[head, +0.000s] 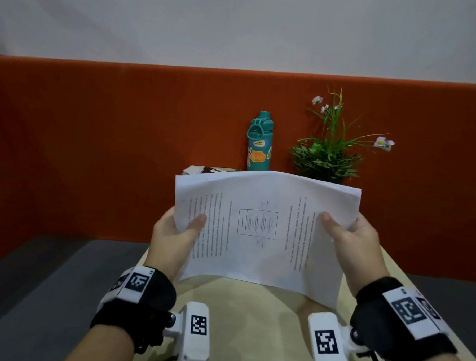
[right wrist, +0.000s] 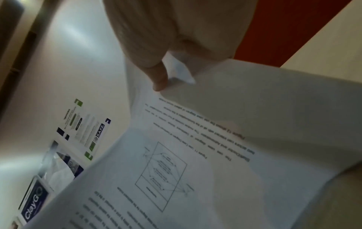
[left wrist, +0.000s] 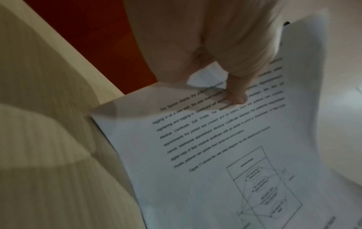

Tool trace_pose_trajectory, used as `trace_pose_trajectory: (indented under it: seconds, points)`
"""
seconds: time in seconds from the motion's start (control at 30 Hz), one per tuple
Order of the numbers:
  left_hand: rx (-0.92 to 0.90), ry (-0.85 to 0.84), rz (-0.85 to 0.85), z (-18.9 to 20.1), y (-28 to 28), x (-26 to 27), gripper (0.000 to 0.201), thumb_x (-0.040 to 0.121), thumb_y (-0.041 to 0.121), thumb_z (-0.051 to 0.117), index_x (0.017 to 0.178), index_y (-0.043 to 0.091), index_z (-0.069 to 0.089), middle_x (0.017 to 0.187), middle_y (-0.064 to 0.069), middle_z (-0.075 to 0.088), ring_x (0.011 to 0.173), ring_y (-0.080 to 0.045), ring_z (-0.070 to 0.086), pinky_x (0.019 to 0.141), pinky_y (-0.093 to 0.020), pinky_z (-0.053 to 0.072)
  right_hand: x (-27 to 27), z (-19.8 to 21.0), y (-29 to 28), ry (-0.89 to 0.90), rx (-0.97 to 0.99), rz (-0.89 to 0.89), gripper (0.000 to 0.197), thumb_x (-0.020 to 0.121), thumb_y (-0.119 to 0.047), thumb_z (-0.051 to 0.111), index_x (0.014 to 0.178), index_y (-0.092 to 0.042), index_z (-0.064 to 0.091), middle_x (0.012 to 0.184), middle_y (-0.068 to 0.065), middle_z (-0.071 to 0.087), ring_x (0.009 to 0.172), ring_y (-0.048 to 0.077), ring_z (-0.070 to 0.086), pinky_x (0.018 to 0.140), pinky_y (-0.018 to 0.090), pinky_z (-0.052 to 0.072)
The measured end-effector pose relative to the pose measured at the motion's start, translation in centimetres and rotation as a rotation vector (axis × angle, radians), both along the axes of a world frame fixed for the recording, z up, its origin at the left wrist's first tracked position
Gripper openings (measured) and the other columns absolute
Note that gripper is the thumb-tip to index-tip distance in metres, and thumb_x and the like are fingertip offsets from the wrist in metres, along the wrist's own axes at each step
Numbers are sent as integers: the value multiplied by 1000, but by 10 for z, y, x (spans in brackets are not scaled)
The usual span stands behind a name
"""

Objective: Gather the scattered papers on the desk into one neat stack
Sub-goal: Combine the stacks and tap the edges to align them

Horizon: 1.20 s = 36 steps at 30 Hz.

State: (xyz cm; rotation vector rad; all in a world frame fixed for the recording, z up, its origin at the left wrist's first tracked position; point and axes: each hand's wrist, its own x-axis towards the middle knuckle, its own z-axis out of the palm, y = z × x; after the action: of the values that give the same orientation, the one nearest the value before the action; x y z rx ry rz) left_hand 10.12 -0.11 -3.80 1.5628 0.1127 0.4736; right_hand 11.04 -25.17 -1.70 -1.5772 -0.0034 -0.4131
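Note:
A bundle of white printed papers (head: pixel 264 231) with text and a boxed diagram is held up above the beige desk (head: pixel 251 319), tilted toward me. My left hand (head: pixel 179 232) grips its left edge, thumb on the printed face. My right hand (head: pixel 349 236) grips the right edge the same way. In the left wrist view the thumb (left wrist: pixel 235 94) presses on the papers (left wrist: pixel 215 155). In the right wrist view the thumb (right wrist: pixel 158 77) pinches the papers (right wrist: pixel 195 155) near their edge. The fingers behind the sheets are hidden.
A teal water bottle (head: pixel 259 141) and a potted plant (head: pixel 329 154) stand at the back of the desk against the orange partition (head: pixel 95 145). A small booklet (head: pixel 207 170) lies behind the papers. Posters (right wrist: pixel 82 131) hang on a wall in the right wrist view.

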Motion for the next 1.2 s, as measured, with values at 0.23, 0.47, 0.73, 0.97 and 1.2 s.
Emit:
trace_pose_trajectory:
  seconds: [0.23,0.47,0.73,0.97,1.2]
  points:
    - [1,39,-36,-2,0,1,17,92,12,58,108,18,60,98,7,69,89,-9,65,64,-25,51,-4,-1,-8,24,10,36,10,93,-18,55,96,-27,58,95,-3,66,88,17,62,65,31,46]
    - [134,233,-125,-19,5,1,30,96,8,51,122,24,50,112,0,64,104,-20,60,91,-35,45,7,-20,-11,240,-178,6,26,95,-17,51,121,-14,55,117,4,65,105,25,58,88,45,47]
    - [315,205,-56,10,9,-9,44,92,10,58,124,29,35,124,-2,62,111,-23,63,93,-42,52,-2,3,-17,280,-450,-112,29,95,-13,51,124,-15,53,119,6,62,111,31,57,95,45,46]
    - [357,459,-136,-1,7,-48,61,86,1,64,140,22,44,93,4,64,81,-12,62,65,-26,51,-25,-16,-26,573,-735,0,34,91,-16,58,123,-10,46,110,9,60,95,30,59,80,39,49]
    - [341,617,-154,-40,2,-69,36,81,-10,63,109,12,64,96,-12,69,82,-26,63,68,-25,52,-42,-43,-27,749,-952,38,39,91,-13,56,127,1,47,120,19,59,99,33,57,80,37,48]
